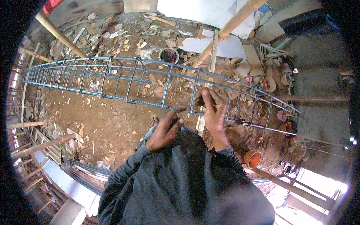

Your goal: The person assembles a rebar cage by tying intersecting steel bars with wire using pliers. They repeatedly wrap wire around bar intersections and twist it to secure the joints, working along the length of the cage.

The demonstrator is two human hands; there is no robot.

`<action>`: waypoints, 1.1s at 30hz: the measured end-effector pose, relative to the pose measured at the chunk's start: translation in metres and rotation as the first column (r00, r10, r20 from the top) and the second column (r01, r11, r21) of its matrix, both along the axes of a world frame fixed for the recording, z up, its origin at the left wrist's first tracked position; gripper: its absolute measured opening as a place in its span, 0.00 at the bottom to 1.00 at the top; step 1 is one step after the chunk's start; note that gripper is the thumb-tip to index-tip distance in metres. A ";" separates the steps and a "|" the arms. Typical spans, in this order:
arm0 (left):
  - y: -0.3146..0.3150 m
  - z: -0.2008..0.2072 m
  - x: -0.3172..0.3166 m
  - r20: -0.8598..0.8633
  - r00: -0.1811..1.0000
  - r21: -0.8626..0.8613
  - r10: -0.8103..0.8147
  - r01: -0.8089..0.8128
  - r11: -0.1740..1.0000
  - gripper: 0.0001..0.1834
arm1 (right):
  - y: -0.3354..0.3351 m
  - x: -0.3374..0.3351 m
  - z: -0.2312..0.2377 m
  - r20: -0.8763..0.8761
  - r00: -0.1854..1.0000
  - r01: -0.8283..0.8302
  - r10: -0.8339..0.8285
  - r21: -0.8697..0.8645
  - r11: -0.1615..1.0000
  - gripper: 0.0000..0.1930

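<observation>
A long rebar cage (pixel 131 100) of ribbed steel bars and square stirrups stretches across in front of me, from far left to the right. At its near lower bar, my left hand (pixel 165 130) is closed with fingertips pinched beside a stirrup. My right hand (pixel 214 110) is raised just to the right, fingers curled together in front of the cage by another stirrup (pixel 195 90). Whatever either hand pinches is too small or hidden to make out. Right of my right hand, a dark object (pixel 244 123) lies against the near bar; its kind is unclear.
A wooden upright (pixel 201 125) and bamboo poles (pixel 232 24) stand around the cage. Rubble (pixel 123 35) covers the ground behind it. A pale bucket (pixel 168 56) with dark contents sits beyond; an orange bucket (pixel 252 159) is at right. Loose rods (pixel 86 170) lie lower left.
</observation>
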State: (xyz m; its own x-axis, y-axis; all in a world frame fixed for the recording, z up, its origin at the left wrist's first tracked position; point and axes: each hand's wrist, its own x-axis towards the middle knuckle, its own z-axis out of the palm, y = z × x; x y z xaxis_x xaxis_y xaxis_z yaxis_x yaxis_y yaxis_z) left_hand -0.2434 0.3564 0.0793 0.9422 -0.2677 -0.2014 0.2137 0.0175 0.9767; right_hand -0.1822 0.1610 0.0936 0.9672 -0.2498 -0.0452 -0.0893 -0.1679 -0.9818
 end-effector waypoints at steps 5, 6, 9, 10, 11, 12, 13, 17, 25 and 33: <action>0.016 0.003 0.005 0.048 0.989 -0.022 0.143 -0.142 0.990 0.16 | 0.013 -0.026 -0.001 -0.215 0.891 -0.447 0.399 -0.268 0.853 0.19; 0.024 0.000 0.003 -0.033 0.986 0.036 0.164 -0.163 0.986 0.17 | 0.013 -0.030 -0.004 -0.134 0.909 -0.416 0.394 -0.280 0.865 0.19; 0.042 -0.015 -0.012 -0.008 0.938 -0.017 0.346 -0.346 0.938 0.16 | 0.000 -0.027 -0.022 -0.048 0.980 -0.192 0.193 -0.478 0.857 0.15; 0.050 -0.021 -0.016 0.058 0.954 0.040 0.294 -0.297 0.954 0.14 | -0.005 -0.021 -0.031 -0.180 0.979 -0.178 0.099 -0.507 0.843 0.18; 0.055 -0.028 -0.021 0.013 0.971 0.153 0.238 -0.237 0.959 0.13 | -0.007 -0.016 -0.041 -0.128 0.986 -0.159 0.103 -0.573 0.804 0.20; 0.059 -0.035 -0.024 0.010 0.985 0.263 0.172 -0.169 0.950 0.12 | -0.011 -0.010 -0.050 -0.067 0.992 -0.124 0.106 -0.636 0.761 0.22; 0.062 -0.042 -0.028 -0.004 0.994 0.401 0.108 -0.097 0.911 0.12 | -0.012 -0.005 -0.058 -0.055 0.994 -0.105 0.093 -0.688 0.718 0.24; 0.059 -0.072 -0.038 -0.202 0.979 0.477 -0.008 0.105 0.872 0.12 | -0.026 -0.001 -0.072 -0.234 0.950 -0.302 0.205 -0.533 0.791 0.24; 0.026 -0.139 -0.014 -0.130 0.981 0.255 -0.144 0.174 0.951 0.15 | -0.043 0.001 -0.053 -0.370 0.907 -0.366 0.201 -0.453 0.813 0.20; -0.015 -0.170 0.008 -0.270 0.962 -0.035 0.037 -0.048 0.998 0.16 | -0.045 0.000 -0.051 -0.261 0.936 -0.324 0.236 -0.380 0.866 0.22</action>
